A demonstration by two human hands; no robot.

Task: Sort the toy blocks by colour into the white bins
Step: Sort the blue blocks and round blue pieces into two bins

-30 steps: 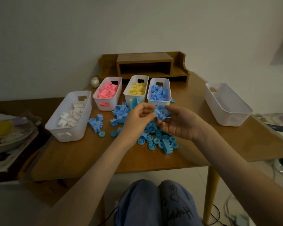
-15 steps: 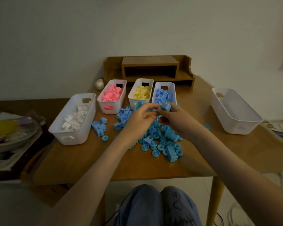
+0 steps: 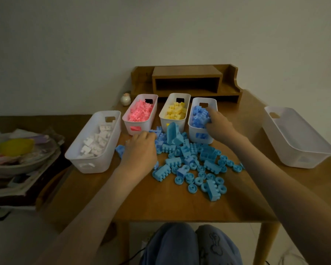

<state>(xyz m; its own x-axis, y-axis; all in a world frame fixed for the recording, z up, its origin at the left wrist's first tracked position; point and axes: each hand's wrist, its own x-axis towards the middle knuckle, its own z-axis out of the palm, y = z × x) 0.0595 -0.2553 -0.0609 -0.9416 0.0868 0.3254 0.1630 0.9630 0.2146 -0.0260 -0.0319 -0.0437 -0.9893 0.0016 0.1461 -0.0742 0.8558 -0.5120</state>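
A pile of loose blue blocks and wheels [image 3: 195, 165] lies in the middle of the wooden table [image 3: 170, 205]. Behind it stand white bins: one with white blocks [image 3: 96, 165], one with pink [image 3: 139, 127], one with yellow [image 3: 170, 124], one with blue [image 3: 201, 137]. My right hand [image 3: 219, 127] reaches over the blue bin's right rim, its fingers curled on a blue block inside. My left hand [image 3: 139, 150] lies palm down on the pile's left edge. Its fingers curl among the blocks and hide the fingertips.
A larger white bin [image 3: 298, 150] with nothing in it stands at the right edge of the table. A wooden shelf [image 3: 187, 83] and a small jar [image 3: 125, 99] sit at the back. A plate on stacked papers [image 3: 17, 159] lies on a lower surface to the left.
My right hand has carried its blue block from in front of the bins into the blue bin. My left hand has dropped from beside it down to the pile's left edge.
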